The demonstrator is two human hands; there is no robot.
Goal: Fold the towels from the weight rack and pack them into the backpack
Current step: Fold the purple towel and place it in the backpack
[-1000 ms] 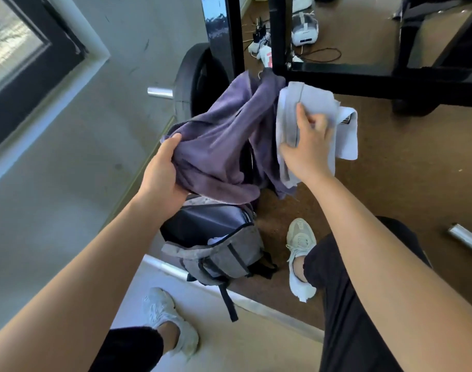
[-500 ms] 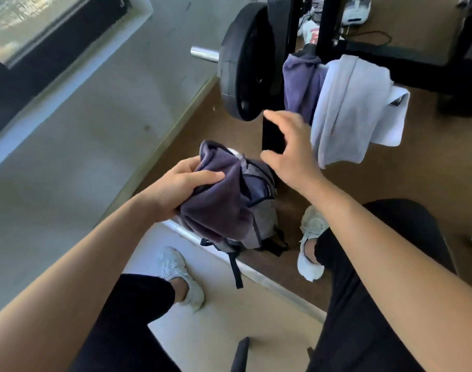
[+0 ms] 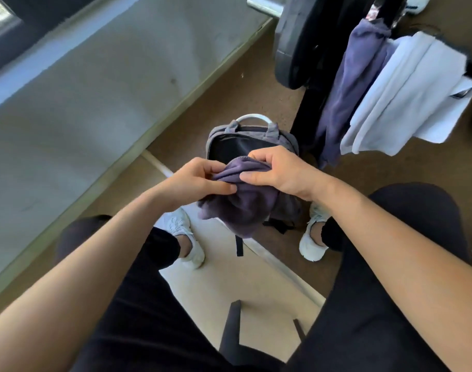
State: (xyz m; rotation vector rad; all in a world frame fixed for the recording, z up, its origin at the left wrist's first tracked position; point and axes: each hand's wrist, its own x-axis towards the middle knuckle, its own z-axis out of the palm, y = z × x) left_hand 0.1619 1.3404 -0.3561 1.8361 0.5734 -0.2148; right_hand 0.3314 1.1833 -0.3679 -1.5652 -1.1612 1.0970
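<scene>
Dusky purple towel, soft and bunched in loose folds, pinched by left hand and right hand, above open grey backpack on the floor.

Lit brightly by daylight from the window at upper left. Casts only soft shadows on the floor. Smears slightly with motion, bends lines at the edges, nearly washes out the white towel.
</scene>
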